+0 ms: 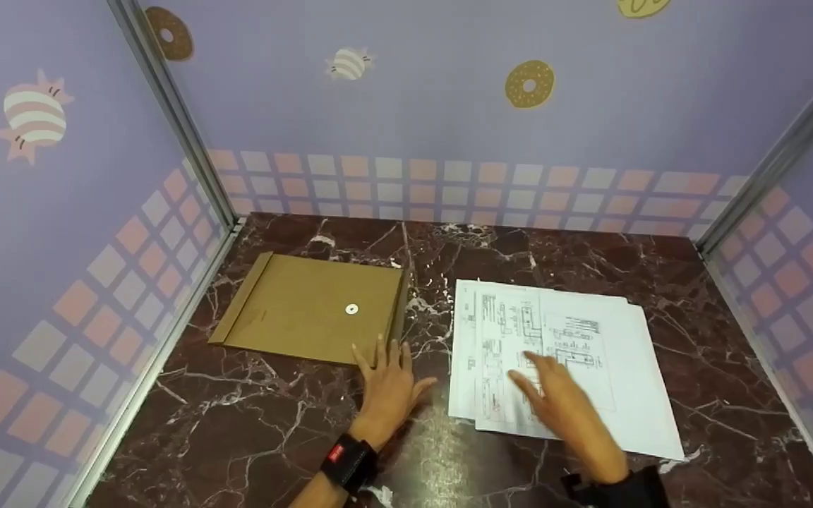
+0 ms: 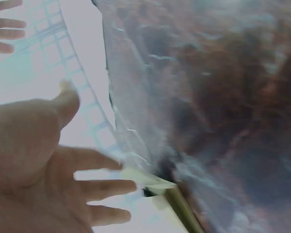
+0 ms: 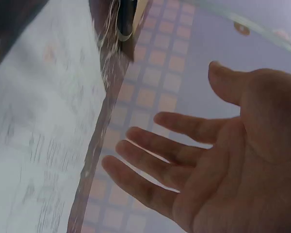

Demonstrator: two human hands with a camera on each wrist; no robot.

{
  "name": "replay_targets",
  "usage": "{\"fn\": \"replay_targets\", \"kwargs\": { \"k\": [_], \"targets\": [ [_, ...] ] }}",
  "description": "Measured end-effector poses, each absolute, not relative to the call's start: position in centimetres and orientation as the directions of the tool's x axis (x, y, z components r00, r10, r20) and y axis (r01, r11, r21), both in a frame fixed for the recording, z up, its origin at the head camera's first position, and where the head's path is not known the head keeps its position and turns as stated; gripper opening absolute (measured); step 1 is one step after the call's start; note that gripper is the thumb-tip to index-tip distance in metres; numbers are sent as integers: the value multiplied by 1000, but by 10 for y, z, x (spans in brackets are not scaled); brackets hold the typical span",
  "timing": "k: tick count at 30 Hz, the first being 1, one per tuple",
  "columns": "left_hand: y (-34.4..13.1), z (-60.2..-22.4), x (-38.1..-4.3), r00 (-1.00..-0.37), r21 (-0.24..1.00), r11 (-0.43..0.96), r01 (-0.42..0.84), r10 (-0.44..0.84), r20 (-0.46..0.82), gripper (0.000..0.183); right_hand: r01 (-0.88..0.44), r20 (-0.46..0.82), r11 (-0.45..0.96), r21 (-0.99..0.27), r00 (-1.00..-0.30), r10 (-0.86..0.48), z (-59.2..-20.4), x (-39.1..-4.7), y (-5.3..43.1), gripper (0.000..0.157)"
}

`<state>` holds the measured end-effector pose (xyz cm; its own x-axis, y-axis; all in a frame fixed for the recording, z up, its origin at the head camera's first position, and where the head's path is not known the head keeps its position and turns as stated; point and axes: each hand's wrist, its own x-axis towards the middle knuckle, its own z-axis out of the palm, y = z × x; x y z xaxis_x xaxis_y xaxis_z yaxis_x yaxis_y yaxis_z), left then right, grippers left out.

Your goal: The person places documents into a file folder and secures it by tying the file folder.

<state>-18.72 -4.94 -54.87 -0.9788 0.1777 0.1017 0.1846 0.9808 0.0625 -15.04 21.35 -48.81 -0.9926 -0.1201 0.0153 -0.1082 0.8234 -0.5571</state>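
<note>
On the left of the table lies a brown document envelope [image 1: 308, 303] with a white round button and a folded flap along its left side. My left hand [image 1: 387, 384], fingers spread, is at the envelope's lower right corner; the left wrist view shows that hand [image 2: 48, 160] beside the envelope's edge [image 2: 179, 208]. To the right, a stack of white paper sheets [image 1: 625, 374] printed with technical drawings lies slightly fanned. Over its lower part is my right hand [image 1: 558, 395], holding nothing. In the right wrist view the fingers of this hand [image 3: 218, 155] are extended near the sheets [image 3: 48, 131].
The dark red marbled tabletop [image 1: 293, 423] is bounded by a purple back wall [image 1: 435, 106] and side walls with pink and white squares. Metal posts [image 1: 188, 141] stand at the corners. A strip of tabletop separates envelope and papers.
</note>
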Motion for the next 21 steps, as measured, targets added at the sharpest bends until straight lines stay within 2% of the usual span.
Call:
{"fn": "replay_targets", "kwargs": {
  "k": [3, 8, 13, 16, 21],
  "targets": [
    [-38, -542, -190, -962, 195, 953, 232, 196, 190, 73, -77, 54, 844, -531, -997, -57, -482, -157, 239, 57],
    [-11, -533, -190, -934, 442, 829, 343, 249, 257, 47, -19, 133, 867, -498, -990, 54, -479, -162, 283, 46],
    [25, -527, -193, -935, 631, 692, 351, 299, 192, 40, 70, 194, 879, -472, -964, 182, -481, -162, 325, 41],
    [46, -527, -196, -930, 682, 645, 345, 334, 154, 40, 137, 180, 877, -460, -953, 244, -484, -162, 345, 42],
    [76, -533, -200, -916, 637, 668, 386, 358, 180, 37, 247, 52, 866, -434, -953, 298, -493, -165, 373, 50]
  ]
}}
